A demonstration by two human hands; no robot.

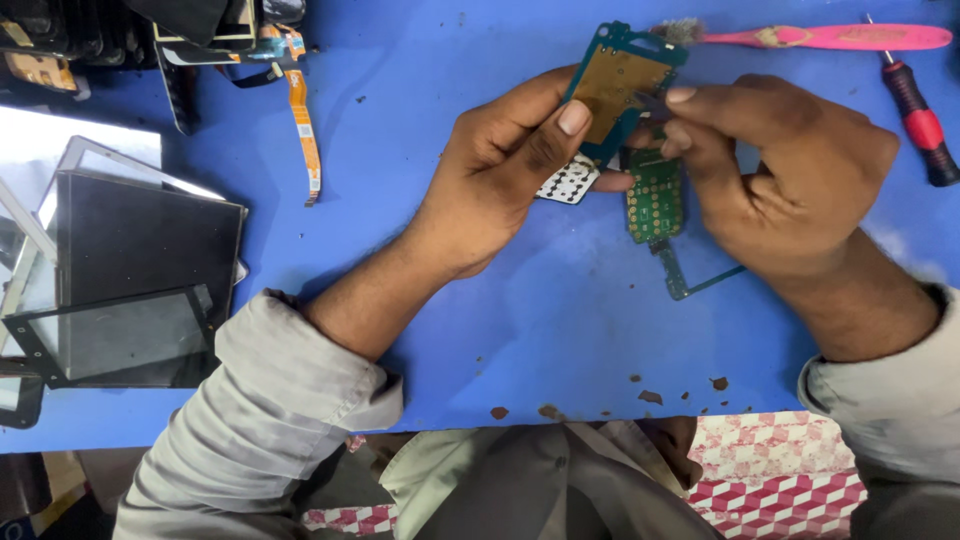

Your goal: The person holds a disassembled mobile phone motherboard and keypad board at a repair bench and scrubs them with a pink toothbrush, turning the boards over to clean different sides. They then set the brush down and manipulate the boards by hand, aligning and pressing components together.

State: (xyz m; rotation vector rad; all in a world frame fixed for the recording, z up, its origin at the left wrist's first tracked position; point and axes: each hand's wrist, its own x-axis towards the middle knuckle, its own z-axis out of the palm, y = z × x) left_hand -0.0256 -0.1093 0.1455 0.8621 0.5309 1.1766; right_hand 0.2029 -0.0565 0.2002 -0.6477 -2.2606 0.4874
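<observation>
head view, looking down on a blue work surface. we see the left hand gripping a teal circuit board by its lower edge, thumb pressed on its copper-coloured face, so the board stands tilted just above the surface. the right hand closes thumb and forefinger on a thin dark tool whose tip touches the board's right edge; what kind of tool it is we cannot tell. we judge the step in hand to be fine work at that edge, prying or picking at a part; the next move seems to call for a steady left grip and small, light pressure from the right.

below and between the hands lie a white keypad sheet, partly under the left fingers, and a green circuit board with rows of gold pads. beyond the right hand rest a pink toothbrush and, to its right, a red-handled screwdriver. well left of the left hand sit stacked dark screen panels and an orange flex cable. no packages, labels or signs show near the hands.
</observation>
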